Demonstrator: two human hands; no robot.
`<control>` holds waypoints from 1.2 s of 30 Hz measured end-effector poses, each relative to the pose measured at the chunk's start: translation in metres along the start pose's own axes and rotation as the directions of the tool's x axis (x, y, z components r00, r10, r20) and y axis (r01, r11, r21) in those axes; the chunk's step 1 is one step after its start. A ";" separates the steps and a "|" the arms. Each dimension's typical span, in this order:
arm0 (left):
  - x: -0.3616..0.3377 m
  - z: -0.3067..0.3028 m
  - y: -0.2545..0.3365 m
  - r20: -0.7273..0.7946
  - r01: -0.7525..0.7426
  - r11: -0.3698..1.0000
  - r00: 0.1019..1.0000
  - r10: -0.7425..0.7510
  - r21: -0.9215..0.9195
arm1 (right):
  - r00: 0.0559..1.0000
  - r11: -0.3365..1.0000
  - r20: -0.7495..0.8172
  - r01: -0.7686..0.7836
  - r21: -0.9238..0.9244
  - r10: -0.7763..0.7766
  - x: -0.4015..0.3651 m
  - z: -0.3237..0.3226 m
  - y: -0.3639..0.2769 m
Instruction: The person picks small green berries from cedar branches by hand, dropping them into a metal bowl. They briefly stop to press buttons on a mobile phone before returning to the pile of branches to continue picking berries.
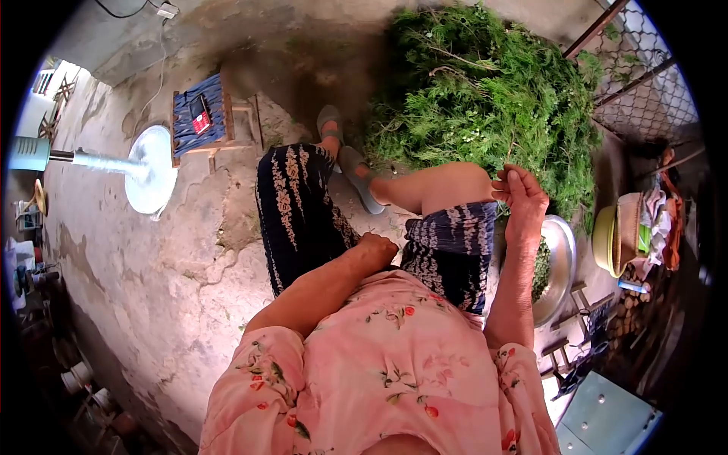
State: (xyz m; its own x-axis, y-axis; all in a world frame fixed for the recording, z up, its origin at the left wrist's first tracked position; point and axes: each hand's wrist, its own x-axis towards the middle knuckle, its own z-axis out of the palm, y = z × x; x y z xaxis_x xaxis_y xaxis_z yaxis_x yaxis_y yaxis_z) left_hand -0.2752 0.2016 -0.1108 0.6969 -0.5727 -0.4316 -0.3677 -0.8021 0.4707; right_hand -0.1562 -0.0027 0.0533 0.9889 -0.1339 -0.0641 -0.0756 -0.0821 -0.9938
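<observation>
My left hand [377, 252] rests on my lap with the fingers curled into a fist; whatever is inside it, if anything, is hidden. Beside my bent right knee, my right hand [523, 191] is raised, its fingers curled and pinched together. Anything between those fingertips is too small to make out. Just beyond that hand lies a big heap of green leafy branches [485, 98]. Below my right forearm stands a wide metal basin [563, 262], partly covered by the arm, with small green leaves [541, 271] in it.
On the left are a low stool [186, 125] with a red and black device [200, 114] on it, and a standing fan [106, 161] with a round white base. A yellow tub [604, 241] and cloths are at the right, near a wire mesh fence [652, 95]. A blue-grey box [610, 417] stands lower right.
</observation>
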 end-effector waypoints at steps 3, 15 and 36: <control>0.003 0.003 -0.007 -0.050 -0.052 0.997 0.998 0.050 -0.054 | 0.999 0.999 0.000 -0.047 0.010 0.047 0.002 0.000 0.005; 0.020 -0.017 0.010 0.105 -0.021 1.000 0.994 0.021 0.004 | 0.983 0.985 -0.080 -0.169 -0.030 0.166 0.007 -0.026 0.036; 0.018 -0.014 0.014 -0.017 -0.123 0.992 0.992 0.123 0.009 | 0.953 0.961 -0.153 -0.271 -0.054 0.261 0.006 -0.052 0.058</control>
State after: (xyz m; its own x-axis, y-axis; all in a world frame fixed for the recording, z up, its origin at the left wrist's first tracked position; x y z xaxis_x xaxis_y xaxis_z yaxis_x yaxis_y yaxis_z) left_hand -0.2591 0.1825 -0.1015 0.6568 -0.6641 -0.3572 -0.4558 -0.7270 0.5136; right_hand -0.1614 -0.0591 -0.0001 0.9033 -0.3005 -0.3060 -0.3478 -0.0955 -0.9327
